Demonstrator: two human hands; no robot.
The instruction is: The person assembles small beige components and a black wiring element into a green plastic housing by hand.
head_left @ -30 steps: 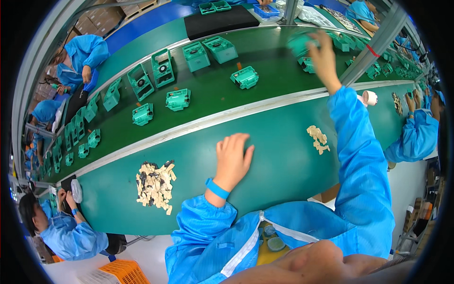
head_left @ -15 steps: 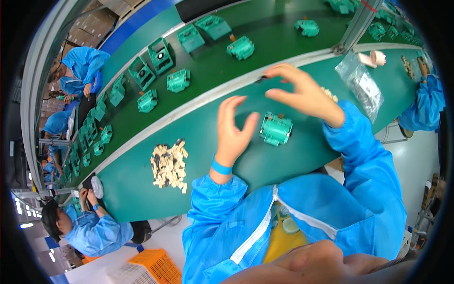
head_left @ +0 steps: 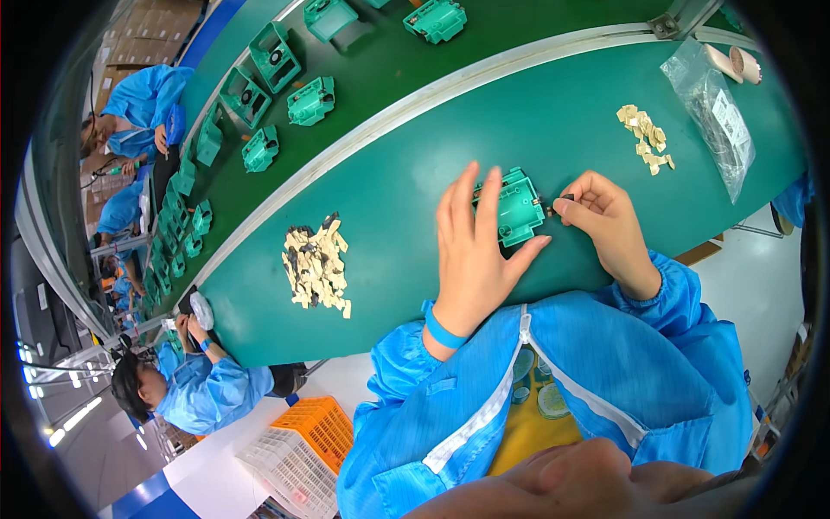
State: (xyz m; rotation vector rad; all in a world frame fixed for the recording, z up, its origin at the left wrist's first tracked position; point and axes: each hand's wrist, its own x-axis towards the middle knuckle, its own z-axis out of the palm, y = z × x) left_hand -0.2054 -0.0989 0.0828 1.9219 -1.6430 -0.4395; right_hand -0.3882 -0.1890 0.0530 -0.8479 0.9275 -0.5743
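A green plastic housing point(head_left: 521, 208) with an open, box-like inside lies on the green worktable in front of me. My left hand point(head_left: 471, 251) grips it, fingers along its left side and thumb at its lower right corner. Beside the housing's right edge, my right hand point(head_left: 609, 229) pinches a small black piece point(head_left: 565, 199) between thumb and fingertips. A small copper-coloured part sits at that edge, by the fingertips. Exactly how the black piece meets the housing is too small to tell.
Left on the table is a pile of cream and black pieces point(head_left: 316, 264); right, scattered cream pieces point(head_left: 645, 138), a clear plastic bag point(head_left: 718, 121) and a pinkish roll point(head_left: 743, 65). Beyond a metal rail point(head_left: 406, 104), green housings point(head_left: 311, 99) line a belt. A co-worker point(head_left: 190, 389) sits left.
Both hands have come down to the housing; my left hand has taken hold of it. My right hand has brought the black piece from the rail to the housing's right edge. The view has shifted.
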